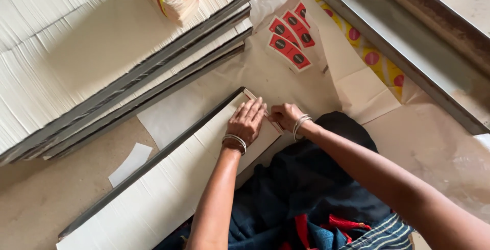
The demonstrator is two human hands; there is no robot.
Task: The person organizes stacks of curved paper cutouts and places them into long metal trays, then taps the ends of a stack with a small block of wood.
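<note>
1. Both arms are bare, with no sleeves in view.
2. The left hand [248, 120] has thin silver bangles at the wrist.
3. The right hand [285, 114] has matching silver bangles.
4. A dark blue garment covers the lap, with red and striped trim.

Soft, even daylight, moderately bright. Faint diffuse shadows under the stacked white card sheets [92, 51]. Mild sheen on the grey metal rail [408, 41]. Focus crisp at centre; slight wide-angle stretching toward corners.
</note>
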